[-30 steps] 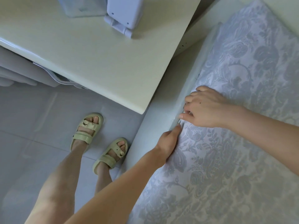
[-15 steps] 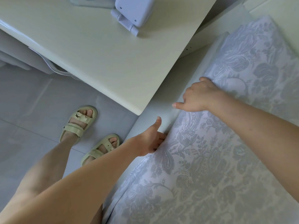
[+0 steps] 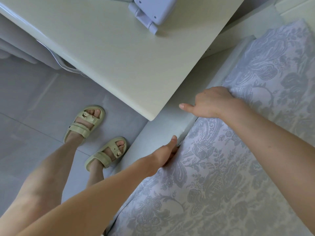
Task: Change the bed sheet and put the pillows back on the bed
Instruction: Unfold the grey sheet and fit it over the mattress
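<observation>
Against the white bed frame (image 3: 158,132), the floral bed sheet (image 3: 221,176) looks soft and light, best pinched at its edge: the right hand (image 3: 213,103) curls over it; the left hand (image 3: 166,152) hides its fingers, hold unclear.

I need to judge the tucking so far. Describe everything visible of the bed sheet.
The bed sheet is pale lavender cloth with a grey floral and paisley pattern, lying fairly smooth and filling the right of the view. Its edge runs along the white bed frame. The left hand has its fingers hidden under that edge; the right hand curls over it farther up.
</observation>
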`<action>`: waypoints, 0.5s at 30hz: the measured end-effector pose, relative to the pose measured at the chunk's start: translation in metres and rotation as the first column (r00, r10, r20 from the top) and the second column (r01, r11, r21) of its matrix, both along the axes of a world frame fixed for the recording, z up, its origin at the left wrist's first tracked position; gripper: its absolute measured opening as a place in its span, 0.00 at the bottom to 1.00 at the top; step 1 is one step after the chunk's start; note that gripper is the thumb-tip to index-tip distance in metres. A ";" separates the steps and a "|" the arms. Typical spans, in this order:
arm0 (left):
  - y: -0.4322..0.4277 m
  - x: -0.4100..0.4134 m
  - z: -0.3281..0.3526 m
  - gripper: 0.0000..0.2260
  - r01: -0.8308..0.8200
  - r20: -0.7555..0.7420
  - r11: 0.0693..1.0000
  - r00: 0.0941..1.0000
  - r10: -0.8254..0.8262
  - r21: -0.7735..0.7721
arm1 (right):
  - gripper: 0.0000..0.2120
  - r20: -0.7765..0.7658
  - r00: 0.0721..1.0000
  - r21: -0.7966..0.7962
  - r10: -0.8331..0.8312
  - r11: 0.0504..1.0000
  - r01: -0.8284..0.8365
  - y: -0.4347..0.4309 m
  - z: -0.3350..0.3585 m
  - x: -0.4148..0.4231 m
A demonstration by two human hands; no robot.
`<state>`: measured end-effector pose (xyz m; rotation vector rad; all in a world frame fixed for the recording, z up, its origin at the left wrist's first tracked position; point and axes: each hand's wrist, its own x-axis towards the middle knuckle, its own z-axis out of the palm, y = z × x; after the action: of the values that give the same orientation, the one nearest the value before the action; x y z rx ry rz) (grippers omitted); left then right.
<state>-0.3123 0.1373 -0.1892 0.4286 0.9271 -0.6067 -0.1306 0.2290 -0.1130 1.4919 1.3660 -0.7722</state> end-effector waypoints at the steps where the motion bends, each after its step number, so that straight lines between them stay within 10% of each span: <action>1: -0.001 0.002 -0.003 0.34 0.008 0.010 1.000 1.000 -0.008 -0.022 | 0.33 -0.041 0.999 0.050 0.010 0.999 -0.008 0.000 0.002 -0.002; 8: 0.005 -0.011 -0.002 0.40 -0.187 0.018 0.966 0.981 0.193 -0.178 | 0.35 -0.283 0.924 -0.118 -0.256 0.966 0.232 -0.043 0.007 -0.052; 12: -0.004 -0.038 0.017 0.26 -0.534 -0.167 0.844 0.828 0.535 0.054 | 0.36 -0.226 0.963 -0.148 -0.147 0.982 0.116 -0.057 -0.006 -0.063; 15: -0.017 -0.072 0.026 0.21 -0.461 -0.111 0.878 0.873 0.474 0.127 | 0.37 -0.160 0.963 -0.181 -0.216 0.966 0.187 -0.050 -0.010 -0.067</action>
<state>-0.3840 0.1203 -0.1632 0.2330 1.1513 -0.1457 -0.1972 0.1790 -0.1226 1.4733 1.2571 -1.1455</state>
